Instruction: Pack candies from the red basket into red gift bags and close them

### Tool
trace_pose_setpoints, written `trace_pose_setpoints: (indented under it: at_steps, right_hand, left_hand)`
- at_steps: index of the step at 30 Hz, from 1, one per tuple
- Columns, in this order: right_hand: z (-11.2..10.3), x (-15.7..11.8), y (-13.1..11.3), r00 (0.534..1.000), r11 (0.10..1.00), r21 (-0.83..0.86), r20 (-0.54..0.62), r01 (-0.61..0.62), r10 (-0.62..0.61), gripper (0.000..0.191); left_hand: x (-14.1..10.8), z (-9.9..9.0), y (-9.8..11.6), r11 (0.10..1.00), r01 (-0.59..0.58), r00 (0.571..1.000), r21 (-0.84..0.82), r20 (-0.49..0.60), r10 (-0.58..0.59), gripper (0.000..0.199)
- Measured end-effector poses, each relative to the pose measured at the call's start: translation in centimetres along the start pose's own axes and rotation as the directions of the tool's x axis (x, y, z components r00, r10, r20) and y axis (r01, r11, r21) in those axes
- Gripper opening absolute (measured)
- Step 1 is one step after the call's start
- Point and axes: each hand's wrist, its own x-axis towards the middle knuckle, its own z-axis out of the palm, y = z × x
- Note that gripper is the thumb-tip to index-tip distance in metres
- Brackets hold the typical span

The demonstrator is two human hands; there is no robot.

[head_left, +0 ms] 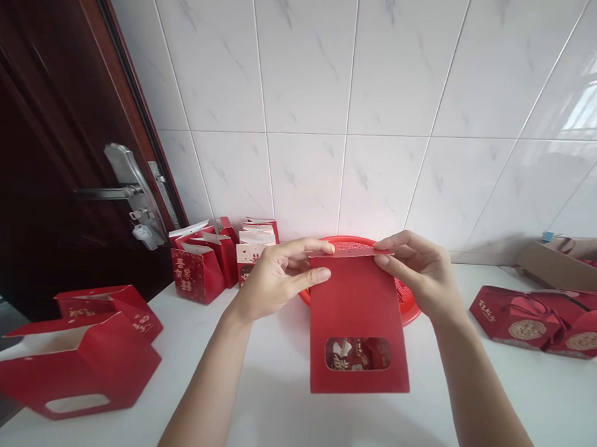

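Observation:
A red paper gift bag (357, 296) is held up above the white table, its top edge folded over. Through the clear window low on its front, wrapped red pieces with gold and white print (357, 355) show. My left hand (280, 272) pinches the folded top at its left corner, thumb in front and fingers behind. At the right corner, my right hand (419, 266) grips the same fold between thumb and fingers. Behind the bag stands a red plastic basket (411, 313), mostly hidden by the bag and hands.
Open red bags (91, 366) stand at the left edge of the table (268, 415). Several more red bags (200, 272) stand near the tiled wall. Red boxes with gold emblems (518, 318) and a cardboard box (551, 260) are at right. A dark door (49, 104) rises at left.

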Motion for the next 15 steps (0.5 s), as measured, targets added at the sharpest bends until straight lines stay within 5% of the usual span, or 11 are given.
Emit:
trace_pose_setpoints:
  at_steps: [7,15]
  right_hand:
    - [-0.22,-0.02,-0.12,0.994,0.988,-0.122,-0.04,0.097,-0.102,0.034]
    - [-0.39,-0.16,-0.41,0.998,0.996,-0.073,0.039,-0.046,0.049,0.034]
  left_hand:
    - [0.01,0.21,-0.16,0.999,-0.042,0.997,0.009,-0.067,0.043,0.02]
    - [-0.09,0.29,0.04,0.998,-0.048,0.995,0.039,-0.087,0.052,0.016]
